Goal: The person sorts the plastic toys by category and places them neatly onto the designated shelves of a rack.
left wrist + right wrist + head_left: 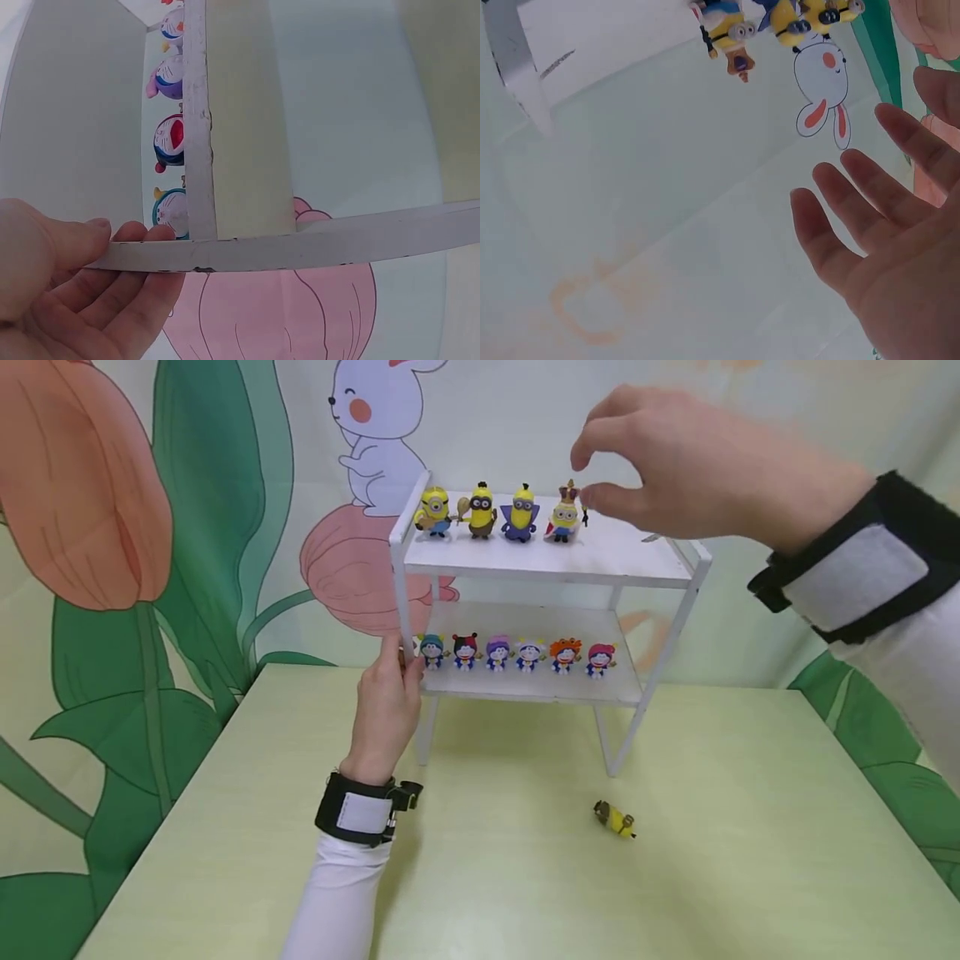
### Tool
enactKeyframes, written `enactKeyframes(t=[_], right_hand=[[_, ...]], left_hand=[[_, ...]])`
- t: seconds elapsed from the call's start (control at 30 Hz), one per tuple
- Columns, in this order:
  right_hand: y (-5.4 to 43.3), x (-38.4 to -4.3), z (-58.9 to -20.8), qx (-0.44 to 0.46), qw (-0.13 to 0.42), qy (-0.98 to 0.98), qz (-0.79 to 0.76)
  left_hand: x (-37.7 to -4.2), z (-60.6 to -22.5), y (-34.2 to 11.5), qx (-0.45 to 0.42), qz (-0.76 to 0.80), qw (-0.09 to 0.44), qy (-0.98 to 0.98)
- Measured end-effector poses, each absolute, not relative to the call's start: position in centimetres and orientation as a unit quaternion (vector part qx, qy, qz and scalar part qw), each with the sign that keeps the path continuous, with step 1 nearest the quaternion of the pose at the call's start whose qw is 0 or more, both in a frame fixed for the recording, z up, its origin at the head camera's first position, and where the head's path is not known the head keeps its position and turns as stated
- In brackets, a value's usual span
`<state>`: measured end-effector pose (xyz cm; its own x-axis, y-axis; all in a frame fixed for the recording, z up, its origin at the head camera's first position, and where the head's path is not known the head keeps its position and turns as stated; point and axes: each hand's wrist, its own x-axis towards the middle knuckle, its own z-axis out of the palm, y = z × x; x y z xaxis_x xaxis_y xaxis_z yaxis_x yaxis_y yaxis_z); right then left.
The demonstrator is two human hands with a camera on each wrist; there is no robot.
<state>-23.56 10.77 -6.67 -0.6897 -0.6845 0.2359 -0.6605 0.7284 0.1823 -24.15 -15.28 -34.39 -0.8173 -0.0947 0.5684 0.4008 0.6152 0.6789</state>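
Note:
My left hand (384, 714) grips the left upright of a small white two-tier rack (517, 560). In the left wrist view its thumb and fingers (154, 304) lie on either side of the white frame bar (300, 251). My right hand (660, 460) holds nothing, its fingers spread and slightly bent. It hovers beside and above a Minion figurine with a crown (564, 518), at the right end of the upper-shelf row. Also in that row stand a one-eyed Minion (433, 512), a brown-skirted Minion (481, 512) and a purple-winged Minion (520, 515).
Several Doraemon-like figurines in coloured hats (497, 653) line the lower shelf. A yellow and brown figurine (615, 819) lies on its side on the pale table (510, 877), in front of the rack. Behind hangs a backdrop printed with a rabbit (382, 418) and tulips.

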Motion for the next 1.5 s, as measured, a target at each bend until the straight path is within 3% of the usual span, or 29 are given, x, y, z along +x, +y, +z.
enactKeyframes(t=[0.33,0.93,1.2,1.5], right_hand=[[11.7,-20.3,-10.6,0.436,0.157,-0.886,-0.030],[12.5,-16.9,-21.0,0.488,0.092,-0.861,-0.108],[14.4,-15.9,-25.9,0.481,0.051,-0.875,-0.018],[19.3,-15.4,-33.2,0.433,0.065,-0.892,0.113]], left_hand=[[-24.9,-34.4,-15.3,-0.101,-0.417,0.289,-0.856],[-25.0,-34.5,-15.4,-0.106,-0.417,0.295,-0.853],[-24.9,-34.6,-15.1,-0.106,-0.417,0.293,-0.854],[-24.9,-34.6,-15.3,-0.110,-0.421,0.296,-0.850]])
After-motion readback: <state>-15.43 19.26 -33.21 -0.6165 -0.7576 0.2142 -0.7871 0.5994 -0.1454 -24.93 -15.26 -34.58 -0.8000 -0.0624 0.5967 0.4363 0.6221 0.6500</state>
